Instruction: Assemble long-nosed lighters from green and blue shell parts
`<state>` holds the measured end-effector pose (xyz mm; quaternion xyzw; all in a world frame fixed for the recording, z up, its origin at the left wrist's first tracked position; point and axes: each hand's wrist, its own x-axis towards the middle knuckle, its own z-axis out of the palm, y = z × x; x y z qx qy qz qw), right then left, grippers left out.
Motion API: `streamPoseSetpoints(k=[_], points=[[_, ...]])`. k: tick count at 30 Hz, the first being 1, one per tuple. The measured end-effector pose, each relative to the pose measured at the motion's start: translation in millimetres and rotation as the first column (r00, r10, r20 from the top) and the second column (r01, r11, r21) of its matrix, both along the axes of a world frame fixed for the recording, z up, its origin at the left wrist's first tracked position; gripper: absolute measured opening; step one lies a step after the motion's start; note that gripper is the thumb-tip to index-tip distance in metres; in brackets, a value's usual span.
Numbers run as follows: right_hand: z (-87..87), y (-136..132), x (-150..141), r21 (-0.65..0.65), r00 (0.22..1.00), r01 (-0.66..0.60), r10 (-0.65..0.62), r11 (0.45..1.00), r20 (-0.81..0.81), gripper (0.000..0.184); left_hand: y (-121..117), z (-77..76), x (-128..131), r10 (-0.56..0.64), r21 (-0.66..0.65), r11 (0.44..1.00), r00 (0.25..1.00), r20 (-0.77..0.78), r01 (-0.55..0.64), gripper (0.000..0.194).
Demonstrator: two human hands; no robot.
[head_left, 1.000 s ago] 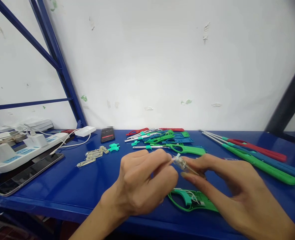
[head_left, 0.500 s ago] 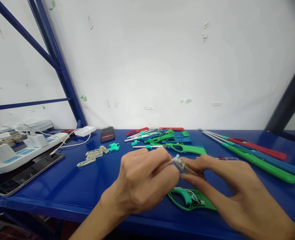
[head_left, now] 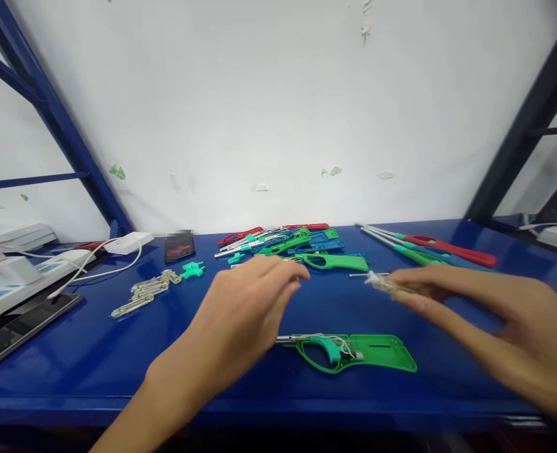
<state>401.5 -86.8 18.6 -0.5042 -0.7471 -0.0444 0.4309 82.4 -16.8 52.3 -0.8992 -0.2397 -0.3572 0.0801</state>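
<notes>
My right hand (head_left: 486,314) pinches a small clear plastic part (head_left: 385,283) between thumb and fingers, held above the blue table. My left hand (head_left: 245,314) hovers apart from it with fingers loosely curled and nothing in them that I can see; it is blurred by motion. Below and between the hands lies a green lighter half-shell (head_left: 354,352) with a teal trigger and thin wires inside. Behind the left hand lies another green lighter body (head_left: 337,261).
A heap of red, blue and green lighter parts (head_left: 283,242) sits at the back. Long assembled lighters (head_left: 429,248) lie at the back right. Metal pieces (head_left: 146,292), a teal part (head_left: 191,270), a black box (head_left: 179,247), and a power strip (head_left: 9,286) are on the left.
My hands have drawn apart: the left let go of the clear part and moved left, the right carried it to the right. The camera shifted right and down.
</notes>
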Motion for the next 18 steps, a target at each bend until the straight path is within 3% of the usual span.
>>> streamPoseSetpoints(k=[3, 6, 11, 18], points=[[-17.5, -10, 13, -0.066, 0.997, 0.001, 0.004, 0.998, 0.074, 0.032, 6, -4.7, 11, -0.099, -0.157, 0.986, 0.955, -0.278, 0.056, 0.02], [-31.3, -19, 13, -0.128, 0.992, -0.017, 0.033, 0.992, 0.12, 0.036, 13, -2.6, 26, -0.172, -0.247, 0.967, 0.885, -0.432, 0.068, 0.024], [-45.9, -29, 11, -0.16, 0.983, 0.02, 0.009, 0.987, 0.183, 0.035, 25, 9.9, 50, -0.322, -0.336, 0.929, 0.784, -0.531, 0.155, 0.028], [-57.0, -38, 11, -0.175, 0.992, -0.014, 0.035, 0.985, 0.12, 0.031, 30, 27.9, 78, -0.39, -0.388, 0.904, 0.719, -0.575, 0.18, 0.025]])
